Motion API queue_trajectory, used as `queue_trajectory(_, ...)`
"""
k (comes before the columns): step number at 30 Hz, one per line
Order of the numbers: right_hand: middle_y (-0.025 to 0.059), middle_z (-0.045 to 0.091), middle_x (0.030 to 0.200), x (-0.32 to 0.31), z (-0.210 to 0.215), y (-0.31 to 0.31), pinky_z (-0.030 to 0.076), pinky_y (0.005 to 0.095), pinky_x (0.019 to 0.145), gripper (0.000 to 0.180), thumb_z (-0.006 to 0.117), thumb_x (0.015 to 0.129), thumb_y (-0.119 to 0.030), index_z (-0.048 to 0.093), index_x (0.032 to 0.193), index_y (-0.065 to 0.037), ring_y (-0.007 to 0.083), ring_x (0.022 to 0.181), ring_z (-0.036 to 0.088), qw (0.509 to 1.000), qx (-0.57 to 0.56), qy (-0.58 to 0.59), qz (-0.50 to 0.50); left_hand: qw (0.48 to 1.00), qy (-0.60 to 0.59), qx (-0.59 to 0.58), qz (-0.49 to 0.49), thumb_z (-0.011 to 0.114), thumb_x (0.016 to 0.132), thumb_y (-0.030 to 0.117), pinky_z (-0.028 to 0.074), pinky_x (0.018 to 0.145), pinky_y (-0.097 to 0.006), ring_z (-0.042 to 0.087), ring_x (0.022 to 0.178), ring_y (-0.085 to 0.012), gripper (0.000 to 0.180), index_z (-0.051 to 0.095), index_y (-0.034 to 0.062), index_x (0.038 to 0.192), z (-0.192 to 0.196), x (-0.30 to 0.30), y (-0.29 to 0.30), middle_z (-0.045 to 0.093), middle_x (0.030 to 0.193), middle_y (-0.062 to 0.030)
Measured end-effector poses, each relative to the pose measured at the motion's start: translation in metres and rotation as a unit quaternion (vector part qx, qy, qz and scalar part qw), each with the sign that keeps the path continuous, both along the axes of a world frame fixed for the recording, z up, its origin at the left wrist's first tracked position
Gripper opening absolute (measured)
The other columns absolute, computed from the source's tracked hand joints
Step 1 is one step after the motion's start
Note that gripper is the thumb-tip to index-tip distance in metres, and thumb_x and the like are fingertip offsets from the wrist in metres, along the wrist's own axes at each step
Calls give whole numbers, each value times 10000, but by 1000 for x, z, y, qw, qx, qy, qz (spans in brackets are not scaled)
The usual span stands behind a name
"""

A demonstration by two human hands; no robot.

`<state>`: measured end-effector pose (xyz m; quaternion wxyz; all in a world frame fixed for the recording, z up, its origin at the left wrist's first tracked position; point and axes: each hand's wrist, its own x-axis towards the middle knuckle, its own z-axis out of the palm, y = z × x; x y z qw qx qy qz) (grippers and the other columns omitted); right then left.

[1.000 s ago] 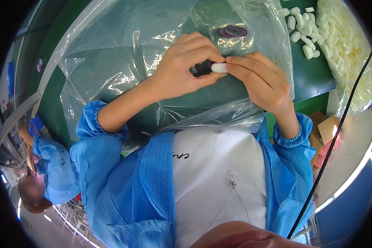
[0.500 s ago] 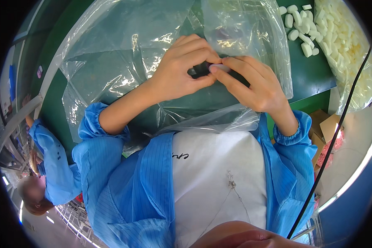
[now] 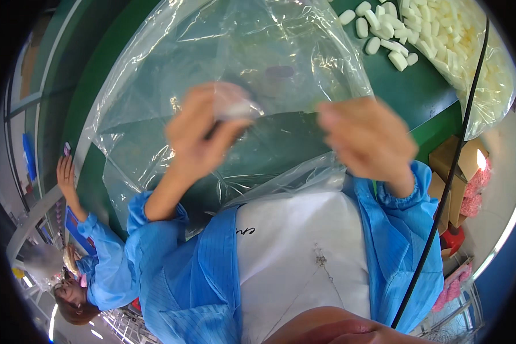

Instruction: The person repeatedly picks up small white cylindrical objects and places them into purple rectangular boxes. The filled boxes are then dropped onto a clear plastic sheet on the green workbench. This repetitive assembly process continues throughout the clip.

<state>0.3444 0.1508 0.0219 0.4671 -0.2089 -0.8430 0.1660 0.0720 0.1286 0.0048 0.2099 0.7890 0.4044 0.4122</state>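
My left hand (image 3: 198, 129) is blurred by motion, its fingers curled, with part of it behind clear plastic film. A pale, smeared thing (image 3: 239, 109) shows at its fingertips; its kind cannot be made out. My right hand (image 3: 370, 135) hovers to the right, apart from the left, its fingers bent and too smeared to show whether they hold anything. Both hands are over a large clear plastic bag (image 3: 172, 63) spread on the green table (image 3: 404, 94). A dark oval piece (image 3: 280, 71) shows through the film beyond the hands.
Small white rounded blocks (image 3: 378, 26) lie loose at the far right, beside a clear bag (image 3: 479, 97) filled with similar blocks. A black cable (image 3: 441, 223) crosses the right side. Cardboard boxes (image 3: 450, 166) stand below the table's right edge. At left, a co-worker's arm (image 3: 106, 241) reaches out.
My hands were together, pressing a small pale piece onto a black object. Now they are apart, the left moved left and nearer, the right slightly right. The co-worker's hand has risen into fuller view.
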Motion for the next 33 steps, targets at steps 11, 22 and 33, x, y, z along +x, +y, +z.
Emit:
queue_trajectory(11, 79, 646, 772, 40, -37, 52, 481, 376, 494, 399, 767, 859, -422, 603, 878, -60, 261, 593, 637, 838, -71, -272, -467, 938, 269, -148, 161, 483, 1060, 158, 421, 1040, -342, 554, 1190, -244, 306, 674, 139, 1299, -13, -333, 136, 603, 1252, -114)
queue_trajectory(22, 54, 715, 867, 29, -1, 20, 489, 259, 576, 109, 750, 862, -50, 726, 968, -48, 132, 616, 588, 938, -160, -30, -307, 959, 240, 26, 147, 761, 856, 102, 503, 937, -372, 657, 1054, -265, 280, 724, 68, 1132, 3, -49, 43, 686, 1163, -105)
queue_trajectory(33, 102, 636, 926, -23, -17, -22, 486, 391, 757, 229, 747, 804, -2, 678, 1022, -15, 285, 837, 610, 983, -157, -62, -71, 991, 18, -130, -3, 848, 750, 51, 546, 810, -320, 692, 940, -232, 325, 738, 16, 1054, -16, 23, 24, 721, 1036, -108)
